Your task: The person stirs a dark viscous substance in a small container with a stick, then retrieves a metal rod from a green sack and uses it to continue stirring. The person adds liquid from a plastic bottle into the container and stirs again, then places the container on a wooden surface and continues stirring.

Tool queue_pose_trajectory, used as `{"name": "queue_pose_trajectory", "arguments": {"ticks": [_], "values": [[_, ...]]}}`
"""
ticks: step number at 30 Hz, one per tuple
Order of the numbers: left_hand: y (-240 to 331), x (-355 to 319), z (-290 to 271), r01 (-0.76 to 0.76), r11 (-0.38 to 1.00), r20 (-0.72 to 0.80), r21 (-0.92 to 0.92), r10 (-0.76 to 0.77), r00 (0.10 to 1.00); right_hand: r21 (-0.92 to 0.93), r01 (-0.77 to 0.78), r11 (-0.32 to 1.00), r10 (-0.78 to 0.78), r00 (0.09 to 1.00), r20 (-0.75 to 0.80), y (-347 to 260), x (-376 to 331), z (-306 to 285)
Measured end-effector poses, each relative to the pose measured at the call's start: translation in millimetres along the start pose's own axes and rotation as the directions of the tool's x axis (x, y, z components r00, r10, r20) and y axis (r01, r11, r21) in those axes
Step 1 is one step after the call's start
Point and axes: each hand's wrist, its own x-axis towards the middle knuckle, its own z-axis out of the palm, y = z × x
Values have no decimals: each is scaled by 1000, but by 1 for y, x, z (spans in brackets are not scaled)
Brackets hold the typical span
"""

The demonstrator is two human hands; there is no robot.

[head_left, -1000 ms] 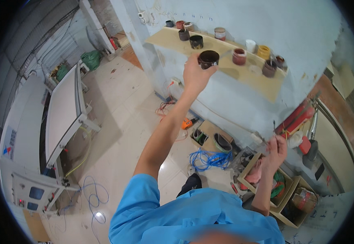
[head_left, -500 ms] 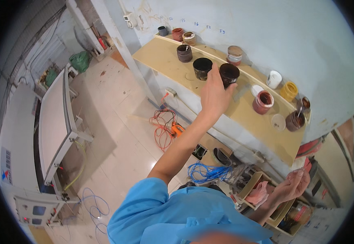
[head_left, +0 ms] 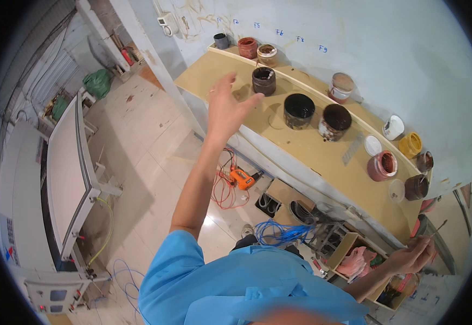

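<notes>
My left hand [head_left: 230, 111] is over the left part of the tan shelf [head_left: 322, 162], fingers spread and nothing in them. Its thumb is close to a dark, stained jar [head_left: 263, 81]. To the right of that jar stand a black-filled cup [head_left: 299, 111] and a dark brown paint cup [head_left: 334, 122]. Low at the right, beyond the shelf's end, my right hand [head_left: 412, 255] is closed on a thin stick [head_left: 439, 227] with a darker tip. Its exact kind is too small to make out.
Further right sit a red paint jar [head_left: 382, 166], a yellow jar [head_left: 410, 144] and a white cup [head_left: 393, 127]. Below are a wooden box with pink cloth [head_left: 358, 261], blue cable [head_left: 282, 233] and an orange power tool [head_left: 244, 177]. A white machine table [head_left: 73, 173] stands left.
My left hand has let go of the dark brown cup and moved left toward the stained jar, fingers spreading. The view has shifted, and the stick in my right hand now shows clearly.
</notes>
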Motion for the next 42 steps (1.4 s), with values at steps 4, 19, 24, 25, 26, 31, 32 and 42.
{"name": "queue_pose_trajectory", "arguments": {"ticks": [4,19,24,25,26,31,32,42], "values": [[-12,37,17,-1,1000,339,-24,9,941,-166,4,986,-37,979,-201,-14,-19,3],[-16,-12,-63,-250,924,55,-291,277,959,2,11,1000,-10,994,-107,-50,-68,44],[-29,-28,-80,-268,921,44,-282,292,955,77,-25,997,30,997,-70,-60,-79,61],[-33,-32,-81,-263,928,39,-263,283,958,83,-26,996,29,999,-38,-62,-81,62],[-36,-36,-82,-260,931,38,-256,279,960,86,-20,996,21,1000,-20,-64,-84,62],[-37,-41,-69,-87,954,130,-287,129,983,102,-126,987,140,980,-140,-73,-100,54],[-34,-37,-63,-101,931,141,-350,159,977,143,-43,989,53,996,-67,-75,-100,51],[-30,37,29,50,928,367,-369,96,925,85,-135,987,144,983,-115,-86,-87,0]]}}
